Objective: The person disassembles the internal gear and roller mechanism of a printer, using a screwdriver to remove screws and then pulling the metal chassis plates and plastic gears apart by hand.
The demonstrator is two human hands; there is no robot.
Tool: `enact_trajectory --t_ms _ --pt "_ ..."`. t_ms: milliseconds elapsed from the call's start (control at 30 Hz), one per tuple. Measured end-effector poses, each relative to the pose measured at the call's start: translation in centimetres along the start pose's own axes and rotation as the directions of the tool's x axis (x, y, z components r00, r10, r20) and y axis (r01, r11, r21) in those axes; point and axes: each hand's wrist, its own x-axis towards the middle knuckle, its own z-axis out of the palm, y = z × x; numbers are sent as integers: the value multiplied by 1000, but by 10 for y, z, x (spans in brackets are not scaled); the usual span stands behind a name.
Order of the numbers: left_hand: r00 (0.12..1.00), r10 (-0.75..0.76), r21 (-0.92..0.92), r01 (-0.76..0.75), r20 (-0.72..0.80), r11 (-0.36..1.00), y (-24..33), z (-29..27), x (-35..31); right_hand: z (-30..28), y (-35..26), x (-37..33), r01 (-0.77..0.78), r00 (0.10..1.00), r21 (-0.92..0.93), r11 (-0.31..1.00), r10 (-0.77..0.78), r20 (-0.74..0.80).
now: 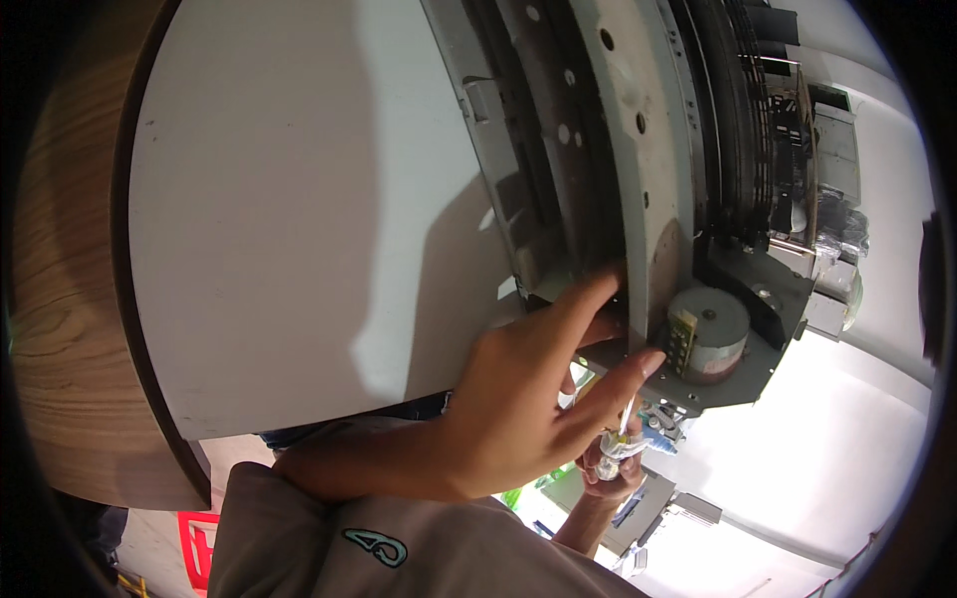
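A long metal frame (648, 149) with round holes runs down from the top of the view and ends near my hands. My left hand (518, 389) grips its lower end, with the fingers on one side and the thumb on the other. The thumb tip is close to a round silver motor (710, 334) with a small connector board, mounted on a dark metal plate (768, 299). Below the plate, my right hand (610, 476) is closed around the see-through handle of a screwdriver (609, 460). Its thin shaft points up at the frame's end; the tip is hidden.
A white tabletop (259, 219) with a dark edge lies to the left, beside a wood-grain surface (70, 299). Dark rails (733, 120) run alongside the frame. Shelves with equipment (832, 149) stand at the far right. A red plastic object (194, 548) is at lower left.
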Motion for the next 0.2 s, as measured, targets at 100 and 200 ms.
enact_trajectory --t_ms 100,200 --pt "999 -10 -81 14 50 997 -4 -1 -1 -3 3 -2 29 1000 45 999 -30 5" --pt "997 -34 -30 36 63 999 -12 -1 -3 -17 4 -7 1 1000 68 998 -3 15"
